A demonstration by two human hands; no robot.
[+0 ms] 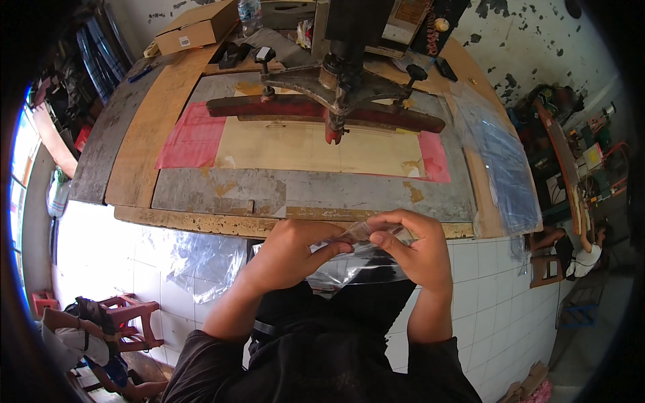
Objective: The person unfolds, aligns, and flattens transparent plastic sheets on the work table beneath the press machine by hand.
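Note:
Just in front of the table's near edge, my left hand (290,252) pinches a clear plastic sheet (342,269) between thumb and fingers. My right hand (418,250) grips the same sheet close by, its thumb facing the left one. The thin, shiny sheet hangs down over my lap, partly hidden behind my hands. Beyond them on the table stands a press with a long red-edged bar (295,109). Under the bar lies a cream-coloured sheet (295,151) with pink pieces at both ends, on a worn grey plate (295,191).
Bluish clear plastic sheets (504,168) are piled at the table's right. More crumpled clear plastic (208,265) hangs at the near left. A cardboard box (198,28) stands at the back left. Another person (87,336) sits by a red stool (134,316); one more person (584,258) is far right.

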